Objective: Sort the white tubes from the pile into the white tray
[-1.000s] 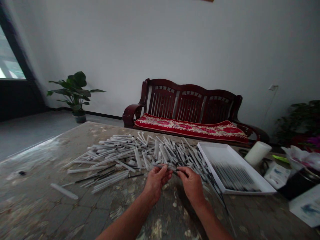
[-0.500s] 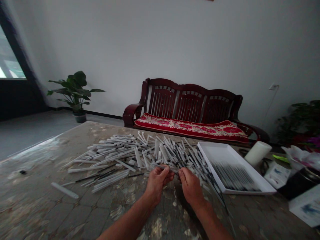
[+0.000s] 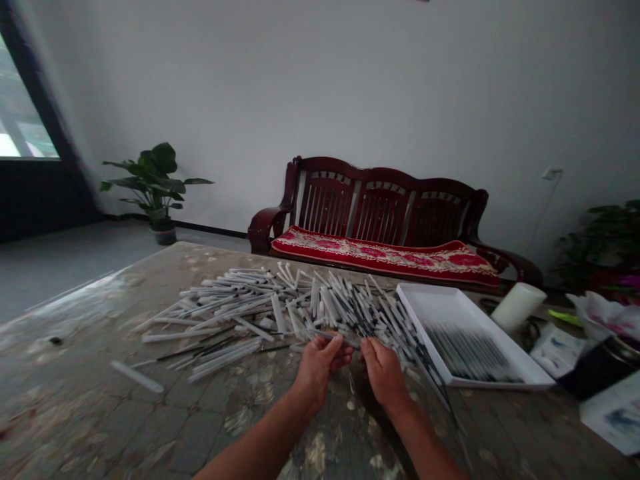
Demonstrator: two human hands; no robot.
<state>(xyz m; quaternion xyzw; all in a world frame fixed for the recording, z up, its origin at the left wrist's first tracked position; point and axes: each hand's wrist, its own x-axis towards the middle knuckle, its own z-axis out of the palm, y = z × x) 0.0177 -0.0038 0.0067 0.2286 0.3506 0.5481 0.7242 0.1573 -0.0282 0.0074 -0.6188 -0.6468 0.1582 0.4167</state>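
Held stick (image 3: 351,343): slim, greyish, approx. horiz., R end slightly lower; pinched btwn L grip (image 3: 316,367) & R grip (image 3: 384,372), at near edge of pile. Fine detail blurred.
Loose sticks (image 3: 227,313): many, slim, whitish w/ dk. parts, heaped at mixed angles on bench (image 3: 165,433); one apart, far L.
Tray sticks (image 3: 467,353): dk., parallel row, in white tray (image 3: 435,301), R of pile.

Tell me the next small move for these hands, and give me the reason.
Probably hold the slim piece steady with the left hand and gently work its end with the right hand. Both hands appear to pinch it, with only a short stretch showing between them, at the near edge of the pile.
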